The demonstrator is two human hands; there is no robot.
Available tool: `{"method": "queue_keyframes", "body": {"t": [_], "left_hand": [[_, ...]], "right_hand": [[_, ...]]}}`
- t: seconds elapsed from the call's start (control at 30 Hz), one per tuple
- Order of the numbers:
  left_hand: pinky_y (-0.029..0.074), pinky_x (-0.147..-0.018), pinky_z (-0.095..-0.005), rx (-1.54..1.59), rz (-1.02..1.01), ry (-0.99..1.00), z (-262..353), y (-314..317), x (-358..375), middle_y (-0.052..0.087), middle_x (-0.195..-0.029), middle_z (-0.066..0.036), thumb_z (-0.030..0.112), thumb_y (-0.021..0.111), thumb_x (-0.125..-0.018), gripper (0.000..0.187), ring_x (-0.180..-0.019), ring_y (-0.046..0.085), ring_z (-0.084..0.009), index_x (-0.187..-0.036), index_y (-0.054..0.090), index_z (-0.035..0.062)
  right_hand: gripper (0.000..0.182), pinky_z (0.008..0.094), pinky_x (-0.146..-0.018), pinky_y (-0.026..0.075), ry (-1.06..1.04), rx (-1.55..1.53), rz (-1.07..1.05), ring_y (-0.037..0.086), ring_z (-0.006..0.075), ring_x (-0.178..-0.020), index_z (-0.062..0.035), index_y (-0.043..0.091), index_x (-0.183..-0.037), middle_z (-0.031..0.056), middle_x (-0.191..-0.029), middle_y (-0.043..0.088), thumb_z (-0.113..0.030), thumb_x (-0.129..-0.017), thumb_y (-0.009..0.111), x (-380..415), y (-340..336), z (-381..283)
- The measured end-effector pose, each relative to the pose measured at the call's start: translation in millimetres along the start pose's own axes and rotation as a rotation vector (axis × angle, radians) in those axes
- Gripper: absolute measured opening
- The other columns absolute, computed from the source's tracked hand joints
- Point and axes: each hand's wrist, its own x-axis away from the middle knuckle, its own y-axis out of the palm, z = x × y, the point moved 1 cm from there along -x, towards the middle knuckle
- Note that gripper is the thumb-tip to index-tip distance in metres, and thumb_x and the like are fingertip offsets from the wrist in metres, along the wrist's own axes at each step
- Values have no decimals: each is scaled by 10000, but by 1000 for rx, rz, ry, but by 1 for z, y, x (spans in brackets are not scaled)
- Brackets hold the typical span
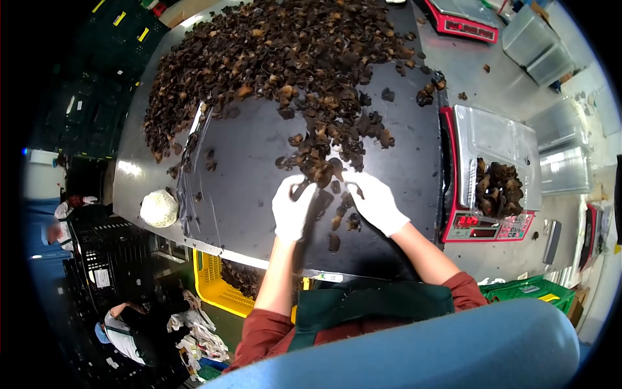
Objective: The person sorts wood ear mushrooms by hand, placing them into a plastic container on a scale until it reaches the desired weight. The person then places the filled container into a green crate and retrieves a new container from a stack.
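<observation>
Dark brown, curled mushroom-like pieces (278,52) lie in a large heap over the far part of a black mat (246,162), and a strip of them reaches down toward me. Both of my hands wear white gloves. My left hand (295,206) touches the near left edge of that strip, its thumb and fingers curved with a gap between them. Beside the strip's right edge is my right hand (376,202), fingertips pointing at the pieces; whether it pinches one is not clear. A few loose pieces lie between the hands.
At right, a red scale (450,181) bears a clear tray with pieces (499,188). A second scale (463,26) and clear containers (560,149) stand beyond. A white round object (159,209) sits left. Below are a yellow crate (207,279) and a green crate (531,288). Two people are at lower left.
</observation>
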Motion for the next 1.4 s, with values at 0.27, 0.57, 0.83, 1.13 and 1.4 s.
{"method": "queue_keyframes", "body": {"t": [0.27,0.57,0.83,1.13,1.4], "left_hand": [[492,-764,-335,-302,-164,121,6,21,-26,635,-866,-106,239,666,-831,243,-827,626,-262,-981,666,48],[491,-564,-252,1316,-240,-734,-42,-22,35,644,-949,-89,215,637,-904,229,-728,590,-167,-1060,606,50],[551,-531,-347,1704,42,-658,-47,-88,44,639,-1000,-125,269,530,-952,243,-877,613,-304,-1047,626,67],[598,-550,-349,1645,-106,-615,-46,-91,54,657,-936,-130,181,558,-939,219,-840,643,-275,-1129,638,109],[591,-544,-347,1655,-12,-653,-41,-95,56,663,-1030,-155,253,613,-891,182,-866,664,-296,-987,654,105]], "right_hand": [[440,411,-728,534,-58,153,-191,623,328,-870,-97,493,-1311,169,-1039,584,-95,-872,509,-25,22,20],[408,220,-610,457,611,-911,-331,532,86,-675,-51,579,-1216,38,-958,619,22,-815,557,6,-31,23],[512,300,-771,503,53,-551,-576,578,131,-768,-109,481,-1378,97,-1256,582,-112,-878,587,22,-1,-67],[348,429,-869,464,-244,336,-137,543,331,-1001,-99,574,-1211,161,-1159,574,-110,-866,535,-44,57,-5],[361,401,-904,485,53,-337,-253,576,295,-1012,-57,599,-1111,135,-1076,599,40,-780,492,-46,16,15]]}}
